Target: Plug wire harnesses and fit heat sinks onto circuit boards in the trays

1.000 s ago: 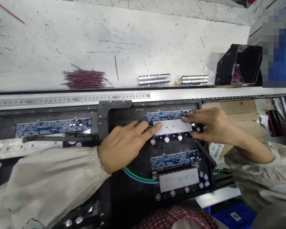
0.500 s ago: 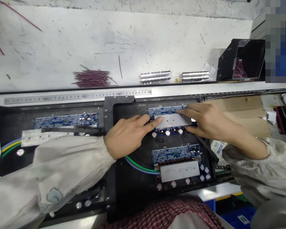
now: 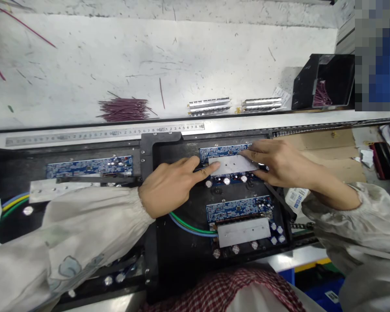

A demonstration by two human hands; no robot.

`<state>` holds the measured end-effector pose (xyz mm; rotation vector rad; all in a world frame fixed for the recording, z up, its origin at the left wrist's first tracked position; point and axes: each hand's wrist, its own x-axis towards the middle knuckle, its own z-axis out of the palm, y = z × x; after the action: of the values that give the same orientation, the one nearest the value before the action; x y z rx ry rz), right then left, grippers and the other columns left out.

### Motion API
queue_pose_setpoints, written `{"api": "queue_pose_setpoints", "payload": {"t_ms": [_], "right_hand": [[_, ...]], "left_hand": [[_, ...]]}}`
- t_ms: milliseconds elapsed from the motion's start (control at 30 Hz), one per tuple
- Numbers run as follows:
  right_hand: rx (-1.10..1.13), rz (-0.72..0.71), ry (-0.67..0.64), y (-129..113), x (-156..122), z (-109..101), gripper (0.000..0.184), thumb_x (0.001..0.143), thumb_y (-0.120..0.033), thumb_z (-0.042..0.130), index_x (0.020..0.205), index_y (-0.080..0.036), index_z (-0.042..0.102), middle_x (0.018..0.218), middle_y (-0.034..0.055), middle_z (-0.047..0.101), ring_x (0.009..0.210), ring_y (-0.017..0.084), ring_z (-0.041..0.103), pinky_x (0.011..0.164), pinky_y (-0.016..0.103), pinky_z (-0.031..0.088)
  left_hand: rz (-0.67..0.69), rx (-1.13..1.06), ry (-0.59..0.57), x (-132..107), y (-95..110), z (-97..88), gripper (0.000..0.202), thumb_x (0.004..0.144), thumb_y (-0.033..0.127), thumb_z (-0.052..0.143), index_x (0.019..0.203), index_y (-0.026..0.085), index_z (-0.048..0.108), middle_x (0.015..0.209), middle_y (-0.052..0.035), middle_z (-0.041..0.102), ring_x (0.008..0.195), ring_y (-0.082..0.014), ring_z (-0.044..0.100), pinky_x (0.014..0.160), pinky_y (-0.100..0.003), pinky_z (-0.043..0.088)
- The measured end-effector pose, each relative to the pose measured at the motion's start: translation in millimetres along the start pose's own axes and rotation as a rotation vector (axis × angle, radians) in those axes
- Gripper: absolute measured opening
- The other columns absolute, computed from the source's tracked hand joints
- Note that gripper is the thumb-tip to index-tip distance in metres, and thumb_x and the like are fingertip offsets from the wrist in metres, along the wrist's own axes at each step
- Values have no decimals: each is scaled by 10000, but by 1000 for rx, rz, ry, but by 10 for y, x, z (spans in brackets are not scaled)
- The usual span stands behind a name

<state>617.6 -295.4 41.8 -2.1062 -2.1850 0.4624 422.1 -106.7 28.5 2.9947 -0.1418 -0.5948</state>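
Aluminium plate (image 3: pixel 233 165) lies flat across the upper blue circuit board (image 3: pixel 222 152), its long axis running left to right, parallel with the steel ruler (image 3: pixel 104 135) along the back of the black fixture (image 3: pixel 147 147). The hands are apart, one at each end of the plate. The left hand (image 3: pixel 169 188) comes in from the lower left, its index fingertip (image 3: pixel 214 167) resting on the plate's left end, the other fingers curled back short of it. The right hand (image 3: pixel 279 167) reaches in from the right, its fingers (image 3: pixel 251 155) lying over the plate's right end and far edge. Neither hand is plainly clamped on the plate: the left only touches it, and whether the right pinches it is hidden behind the fingers.

Both hands are equally close to the plate — it sits midway between them, and the right covers more of it. Below, a second blue circuit board (image 3: pixel 238 209) carries its own aluminium bar (image 3: pixel 243 232), and a third blue circuit board (image 3: pixel 89 167) lies to the left with a green and blue wire pair (image 3: pixel 190 229) running under the left wrist. Behind the ruler, on the white bench (image 3: pixel 149 56), lie a bundle of maroon pins (image 3: pixel 123 109), two finned metal strips (image 3: pixel 209 106) and a black bin (image 3: pixel 325 82).
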Motion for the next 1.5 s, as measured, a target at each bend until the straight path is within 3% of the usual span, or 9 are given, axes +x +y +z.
{"api": "queue_pose_setpoints", "payload": {"t_ms": [267,500,700,833,933,1033,1133,1367,1500], "right_hand": [[-20,53,36,-29,-5,38,350,814,-202,460,1136,-152,589,863,106,609,762,232,553,628,363,442],[48,37,62,-13,-12,26,333,807,-186,476,1108,-115,601,866,116,613,764,225,551,637,357,456],[46,72,114,-38,-18,102,362,798,-179,479,1132,-99,596,865,116,619,787,237,564,669,375,481],[87,104,131,-91,-67,58,420,813,-199,491,1209,-69,549,920,132,615,841,250,575,715,389,495],[153,149,174,-117,-184,-42,419,846,-210,480,1254,-116,515,1024,130,595,923,247,563,773,396,491],[74,232,277,-127,-322,-38,314,813,-90,431,1034,-173,639,1005,116,593,964,269,517,800,438,460],[-52,277,254,-133,-392,98,339,731,0,397,853,-163,667,951,130,567,951,292,462,736,439,440],[-165,265,211,-158,-347,273,270,725,-20,387,704,-171,610,917,114,464,842,251,366,689,386,390],[-138,268,222,-154,-354,284,265,716,-12,380,686,-165,594,916,121,461,832,254,362,671,380,374]], "left_hand": [[13,-17,19,10,11,-1,741,812,12,313,1426,397,160,900,-12,481,707,-123,512,478,-217,277],[27,-25,35,1,-9,4,735,806,16,331,1424,385,184,895,-12,486,679,-112,512,467,-212,271],[38,-67,63,10,-7,24,734,792,1,340,1420,365,228,952,-28,529,709,-131,554,497,-214,348],[20,-72,125,34,51,1,719,761,-19,370,1396,313,317,1190,-83,515,906,-191,580,526,-225,420],[71,-18,168,56,91,-34,656,754,-6,392,1368,225,383,1429,-93,351,1162,-257,461,660,-278,502],[171,-21,188,93,79,-32,583,768,28,403,1337,151,424,1444,-71,358,1295,-263,320,903,-354,481],[240,-73,254,137,25,23,527,782,51,400,1301,119,463,1384,-71,444,1329,-239,286,1042,-382,390],[292,-197,422,164,-15,85,432,807,134,433,1220,69,544,1252,-139,549,1206,-252,450,1013,-420,429],[244,-209,485,188,37,65,368,833,219,447,1138,97,612,1165,-114,610,1109,-235,521,950,-408,479]]}}
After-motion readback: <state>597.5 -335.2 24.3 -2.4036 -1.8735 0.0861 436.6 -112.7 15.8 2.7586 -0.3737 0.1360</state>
